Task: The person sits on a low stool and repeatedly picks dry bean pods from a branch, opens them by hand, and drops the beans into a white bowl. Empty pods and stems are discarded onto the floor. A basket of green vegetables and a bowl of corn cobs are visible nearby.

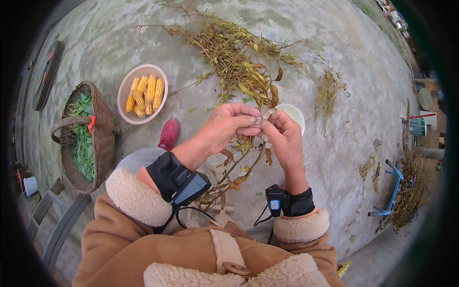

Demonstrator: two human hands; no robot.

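Observation:
My left hand (233, 122) and my right hand (283, 134) meet at the fingertips over a bean plant stalk (247, 152) with brown and yellow pods. Between both thumbs and fingers is a small pale bean pod (257, 122), partly hidden by the fingers. Opened pods with whitish insides hang by my right fingers. Beyond my hands lies a heap of dried bean plants (229, 50) on the concrete ground. A white bowl (294, 115) stands partly behind my right hand; its contents are hidden.
To the left stand a pink plastic basket (122, 104) of corn cobs (151, 91) and a wicker basket (105, 143) of green leaves (84, 140). Loose stalks (328, 89) lie to the right, with a blue metal frame (396, 186) farther out. A grey ladder-like frame (64, 222) is at lower left.

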